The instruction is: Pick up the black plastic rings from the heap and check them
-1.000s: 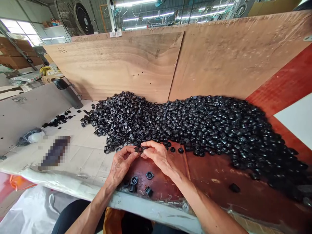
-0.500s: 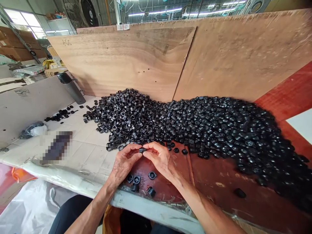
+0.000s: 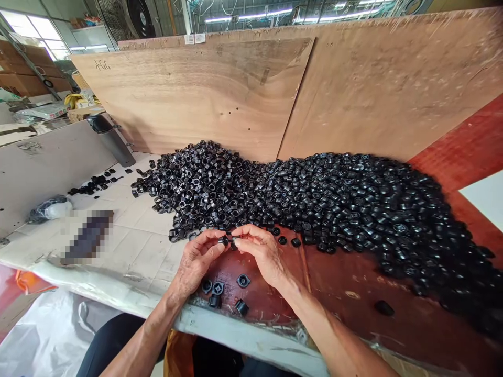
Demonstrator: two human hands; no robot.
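Note:
My left hand [image 3: 194,266] pinches a small round black plastic cap [image 3: 223,240] between thumb and fingertips. Close beside it, my right hand [image 3: 264,255] grips a second black plastic piece [image 3: 234,242], mostly covered by the fingers. A narrow gap shows between the two pieces. Just beyond my hands lies a long heap, with black rings [image 3: 196,180] on the left and closed black caps [image 3: 353,199] on the right. Below my hands, several loose black fittings [image 3: 218,288] rest near the table's front edge, one of them an eared fitting [image 3: 243,281].
Behind the heap stands a plywood board [image 3: 188,94]. A dark flask [image 3: 112,140] leans at the back left, near scattered black bits [image 3: 94,183] and a clear plastic bag [image 3: 51,208]. The red-brown tabletop [image 3: 275,293] holds a lone black piece [image 3: 384,308] at right.
Half a second ago the black pieces met end to end between my fingertips; now they are slightly apart. The left one has turned its round face more toward me.

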